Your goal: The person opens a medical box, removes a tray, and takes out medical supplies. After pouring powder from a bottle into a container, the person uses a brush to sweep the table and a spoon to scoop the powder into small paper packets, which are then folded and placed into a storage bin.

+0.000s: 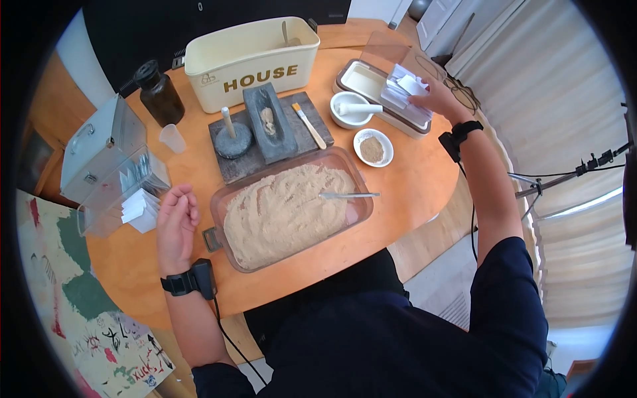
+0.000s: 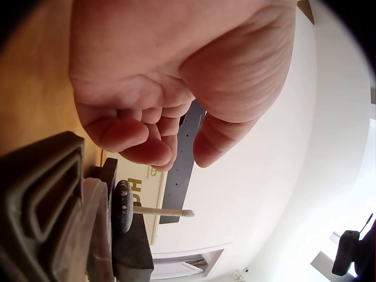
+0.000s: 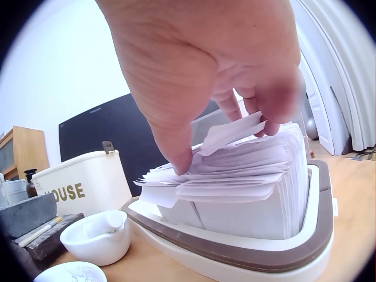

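Note:
In the right wrist view my right hand (image 3: 205,76) reaches into a stack of folded white papers (image 3: 235,176), thumb and fingers around the upper sheets. The stack stands in a white box with a brown rim (image 3: 276,255). The head view shows the same right hand (image 1: 439,99) over the papers (image 1: 403,86). My left hand (image 1: 178,222) hangs palm up, fingers loosely curled and holding nothing, left of a clear tub of beige powder (image 1: 285,212); a metal tool (image 1: 348,196) lies across the powder. In the left wrist view the left hand (image 2: 176,82) is likewise empty.
A mortar (image 1: 352,109), a small bowl of powder (image 1: 373,147) and a stone trough (image 1: 269,123) stand mid-table. Behind is a cream HOUSE bin (image 1: 252,73). A brown bottle (image 1: 159,96), plastic cup (image 1: 172,138) and metal case (image 1: 103,149) are at left.

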Motion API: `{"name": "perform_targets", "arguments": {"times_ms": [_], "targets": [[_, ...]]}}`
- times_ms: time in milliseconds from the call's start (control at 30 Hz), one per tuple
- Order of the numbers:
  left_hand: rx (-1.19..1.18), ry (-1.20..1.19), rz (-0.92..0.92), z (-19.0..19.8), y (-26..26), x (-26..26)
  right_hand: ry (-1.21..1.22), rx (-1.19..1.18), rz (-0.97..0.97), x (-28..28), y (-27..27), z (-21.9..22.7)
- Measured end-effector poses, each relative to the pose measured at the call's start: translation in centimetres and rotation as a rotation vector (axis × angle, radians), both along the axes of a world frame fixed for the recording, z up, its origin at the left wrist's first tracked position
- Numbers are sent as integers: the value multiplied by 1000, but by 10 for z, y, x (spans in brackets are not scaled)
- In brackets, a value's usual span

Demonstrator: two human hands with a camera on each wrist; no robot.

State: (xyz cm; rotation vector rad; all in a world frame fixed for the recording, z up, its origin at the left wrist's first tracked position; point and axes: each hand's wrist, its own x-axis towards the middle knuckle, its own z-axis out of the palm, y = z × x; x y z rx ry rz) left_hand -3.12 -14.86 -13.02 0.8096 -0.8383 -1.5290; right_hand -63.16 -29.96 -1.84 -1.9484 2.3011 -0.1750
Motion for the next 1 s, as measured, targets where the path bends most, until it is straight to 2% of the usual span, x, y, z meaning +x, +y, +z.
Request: {"name": "perform_targets", "arguments": {"times_ms": [567,800,1000], "targets": [[-13,-30,-9,-1,-1,-3,-10,-83,13,0,5,4],[14,-33,19,5,3,-4,-20,-164,140,33,18,24],[-19,-35,-28,-1,0,0,8,-100,16,23,16,8]]}}
